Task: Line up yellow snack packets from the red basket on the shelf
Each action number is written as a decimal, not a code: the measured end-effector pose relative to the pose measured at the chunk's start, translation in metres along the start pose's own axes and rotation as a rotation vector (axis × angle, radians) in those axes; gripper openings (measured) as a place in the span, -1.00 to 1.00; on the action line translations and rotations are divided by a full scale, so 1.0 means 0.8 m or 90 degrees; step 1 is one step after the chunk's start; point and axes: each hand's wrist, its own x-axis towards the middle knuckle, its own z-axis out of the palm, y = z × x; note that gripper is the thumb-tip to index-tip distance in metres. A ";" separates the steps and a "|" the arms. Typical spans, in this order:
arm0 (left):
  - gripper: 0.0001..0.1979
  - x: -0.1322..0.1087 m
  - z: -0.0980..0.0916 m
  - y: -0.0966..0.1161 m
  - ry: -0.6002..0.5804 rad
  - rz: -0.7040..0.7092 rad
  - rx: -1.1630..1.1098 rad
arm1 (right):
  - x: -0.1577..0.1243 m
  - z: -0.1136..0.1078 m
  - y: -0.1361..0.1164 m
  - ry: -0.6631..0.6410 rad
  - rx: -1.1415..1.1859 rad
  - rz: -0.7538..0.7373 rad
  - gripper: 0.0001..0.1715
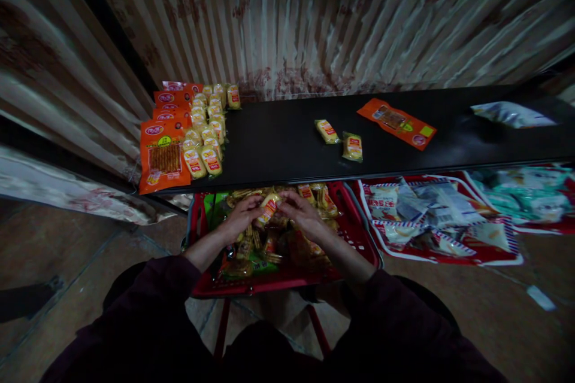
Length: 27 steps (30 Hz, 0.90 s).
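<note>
Between my two hands, over the red basket [359,239], is a small wrapped snack cake [268,208] with a yellow and red label. My left hand [242,215] pinches its left side, and the fingers of my right hand [300,209] close on its right end. Below them the basket holds many more clear-wrapped snacks [269,248] and some green packaging. On the black shelf [274,143] in front, similar snack cakes [209,158] stand in rows at the left, beside a row of orange snack bags [164,158].
Two loose snack cakes [353,146] and an orange packet [398,124] lie on the shelf, with a white-blue packet [514,115] farther right. Right of my basket, another basket holds striped snack bags [431,209]; teal packages [530,194] lie beyond. A pleated curtain [287,24] hangs behind.
</note>
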 end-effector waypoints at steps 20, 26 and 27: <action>-0.68 0.005 -0.013 0.035 0.046 0.088 -0.146 | -0.015 0.013 -0.020 -0.010 0.103 0.002 -0.51; -0.67 0.006 -0.012 0.035 0.034 0.100 -0.220 | -0.011 0.018 -0.018 0.025 0.184 0.008 -0.49; -0.66 0.007 -0.011 0.035 0.034 0.104 -0.230 | -0.010 0.019 -0.018 0.029 0.188 0.005 -0.49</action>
